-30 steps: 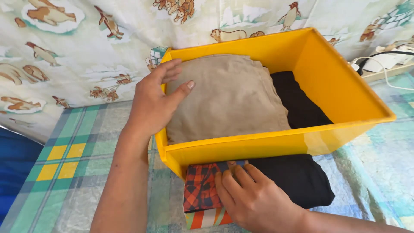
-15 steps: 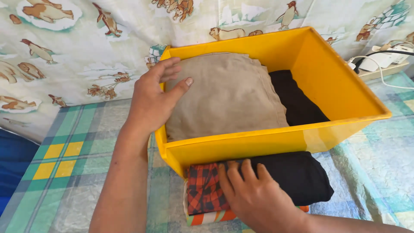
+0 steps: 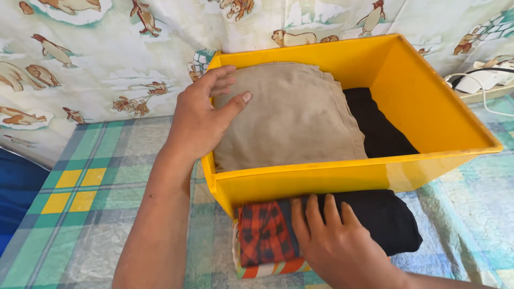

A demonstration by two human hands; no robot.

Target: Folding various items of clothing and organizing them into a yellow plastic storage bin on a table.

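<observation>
A yellow plastic bin (image 3: 332,179) stands on a checked cloth, tipped up at its near side. Inside lie a folded tan garment (image 3: 297,118) and a black garment (image 3: 377,128). My left hand (image 3: 201,118) rests over the bin's left rim, thumb and fingers spread on the tan garment. Under the bin's near edge sits a stack of folded clothes: a red-and-black plaid piece (image 3: 265,235), a black piece (image 3: 380,219) and an orange striped piece (image 3: 267,267) at the bottom. My right hand (image 3: 334,243) lies flat on that stack, fingers pressed to the plaid and black pieces.
A checked green, blue and yellow cloth (image 3: 85,198) covers the surface. A sheet printed with animals (image 3: 96,59) hangs behind. A white power strip with cables (image 3: 482,80) sits at the far right, behind the bin.
The stack of folded clothes shows more from under the bin's near edge. My right hand has shifted a little right on it. My left hand keeps its place on the tan garment.
</observation>
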